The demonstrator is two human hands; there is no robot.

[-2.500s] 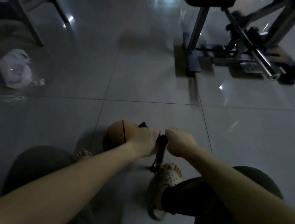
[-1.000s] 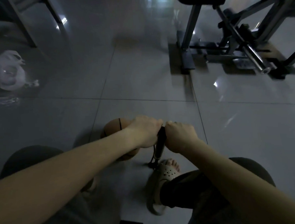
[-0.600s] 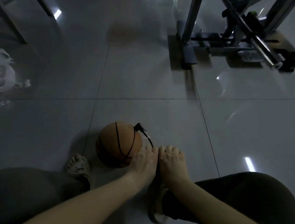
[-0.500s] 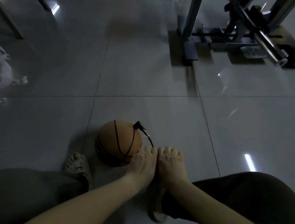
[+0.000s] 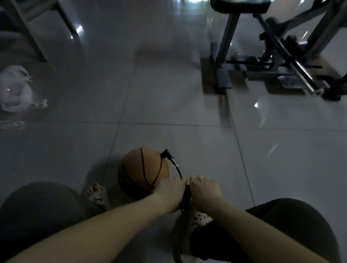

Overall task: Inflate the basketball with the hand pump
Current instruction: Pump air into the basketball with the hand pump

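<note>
Head view: both hands gripping pump [image 5: 186, 196] handle; left hand [image 5: 169, 192], right hand [image 5: 204, 190] clenched
Ball [image 5: 143, 172]: sitting on floor [image 5: 167, 103] just beside hands; hose [image 5: 175, 165] plugged in
Tip: be keeping strokes straight, full, w/ foot [image 5: 192, 220] pinning base

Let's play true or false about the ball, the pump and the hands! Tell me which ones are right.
1. Both hands, left hand and right hand, grip the pump handle. True.
2. The basketball sits on a chair. False: it rests on the tiled floor.
3. A black hose runs from the pump to the ball. True.
4. The white plastic bag lies to the right of the ball. False: it lies far left.
</note>
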